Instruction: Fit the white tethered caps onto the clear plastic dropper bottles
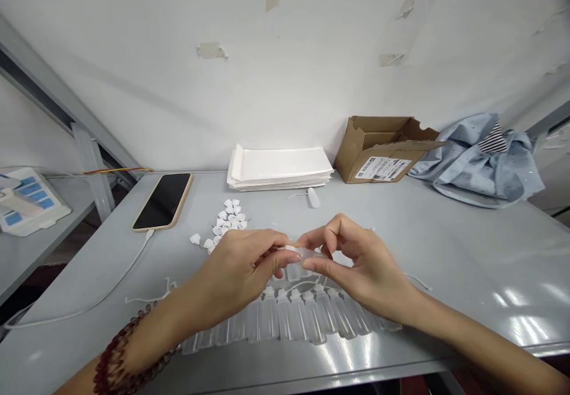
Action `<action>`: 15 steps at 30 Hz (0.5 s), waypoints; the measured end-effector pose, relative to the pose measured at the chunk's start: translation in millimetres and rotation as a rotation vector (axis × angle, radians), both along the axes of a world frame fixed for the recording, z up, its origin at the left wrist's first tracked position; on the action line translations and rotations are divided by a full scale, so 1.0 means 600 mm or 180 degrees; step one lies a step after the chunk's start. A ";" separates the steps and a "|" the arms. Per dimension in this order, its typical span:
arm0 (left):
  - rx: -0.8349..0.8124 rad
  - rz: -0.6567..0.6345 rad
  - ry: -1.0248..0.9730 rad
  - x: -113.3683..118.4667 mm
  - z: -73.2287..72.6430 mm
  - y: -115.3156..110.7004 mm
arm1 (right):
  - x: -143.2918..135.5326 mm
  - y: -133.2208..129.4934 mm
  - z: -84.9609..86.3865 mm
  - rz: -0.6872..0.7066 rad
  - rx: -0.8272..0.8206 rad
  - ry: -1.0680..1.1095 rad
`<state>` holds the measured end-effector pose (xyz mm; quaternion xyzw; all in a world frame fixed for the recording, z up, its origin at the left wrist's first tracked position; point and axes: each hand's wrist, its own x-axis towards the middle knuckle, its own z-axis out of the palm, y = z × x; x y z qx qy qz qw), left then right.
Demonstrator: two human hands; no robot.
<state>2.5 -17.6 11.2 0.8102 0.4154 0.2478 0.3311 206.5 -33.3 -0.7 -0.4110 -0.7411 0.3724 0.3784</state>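
Observation:
Above the middle of the table, my right hand (356, 261) pinches a small translucent plastic tube (308, 253) between thumb and fingers. My left hand (243, 270) grips a white cap (291, 249) at the left end of that tube; fingers partly cover where the two meet. Below both hands, a row of clear empty tubes (285, 318) lies side by side near the table's front edge. More tubes show in part behind the fingers. Beyond my left hand is a loose pile of white caps (231, 212), partly hidden by that hand.
A phone (162, 202) with a white charging cable (120, 282) lies at left. White padded envelopes (280, 166) are stacked against the wall, with a small white object (313, 198) in front. An open cardboard box (387, 157) and blue cloth (485, 166) stand at the back right.

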 end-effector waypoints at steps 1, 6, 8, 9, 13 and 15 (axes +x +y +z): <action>0.0269 0.0035 0.0081 0.001 -0.003 0.000 | 0.002 0.002 0.000 0.0016 -0.0018 -0.0110; 0.0281 0.0348 0.0121 0.004 0.001 -0.005 | 0.005 -0.008 -0.013 -0.0052 0.1626 -0.1419; 0.0205 0.0286 0.0082 0.005 0.003 -0.007 | 0.005 -0.013 -0.010 0.0065 0.1946 -0.1625; 0.0248 0.0244 0.0076 0.006 0.003 -0.007 | 0.005 -0.013 -0.005 0.0164 0.1815 -0.1566; 0.0975 0.0131 0.0098 0.007 -0.005 -0.004 | 0.011 0.006 0.015 0.0803 -0.0323 -0.0400; 0.1400 -0.0040 0.0063 0.007 -0.009 -0.002 | 0.015 0.018 0.011 0.1280 -0.1727 0.0496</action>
